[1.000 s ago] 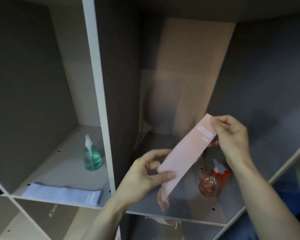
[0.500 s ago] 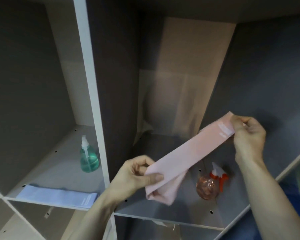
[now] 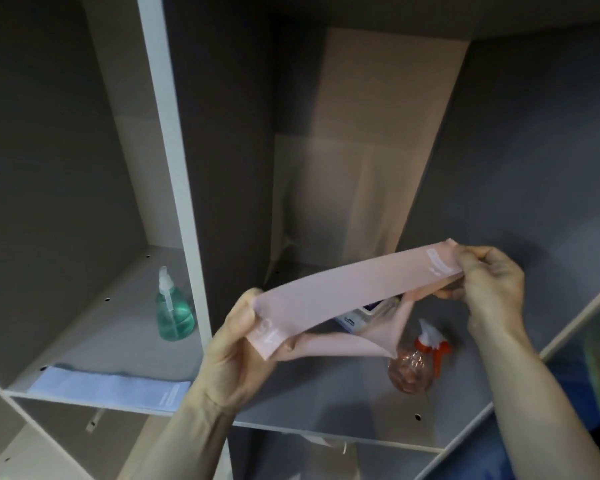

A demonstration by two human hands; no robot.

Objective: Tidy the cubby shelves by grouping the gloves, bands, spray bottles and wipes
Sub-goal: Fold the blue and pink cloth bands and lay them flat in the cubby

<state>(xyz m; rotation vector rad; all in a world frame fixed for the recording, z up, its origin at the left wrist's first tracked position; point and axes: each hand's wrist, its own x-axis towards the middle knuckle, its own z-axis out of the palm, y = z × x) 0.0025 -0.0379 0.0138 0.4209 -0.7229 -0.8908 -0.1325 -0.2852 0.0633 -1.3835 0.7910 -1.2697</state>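
We hold the pink band [image 3: 354,289] stretched between both hands, in front of the right-hand cubby [image 3: 326,403]. Our left hand [image 3: 239,355] is clamped on its near end and our right hand [image 3: 492,282] pinches the far end, the two now well apart. A second ago the band hung steep and partly folded; since then we have pulled it open and levelled it out, with the lower layer of the loop sagging beneath. We judge it is being straightened for laying flat. Under it stands the orange spray bottle [image 3: 416,362], and behind that a white pack, perhaps wipes [image 3: 361,315], shows partly hidden. In the left cubby the blue band [image 3: 111,388] lies flat at the front edge, with the green pump bottle [image 3: 174,310] behind it. The pink band probably belongs beside the blue one.
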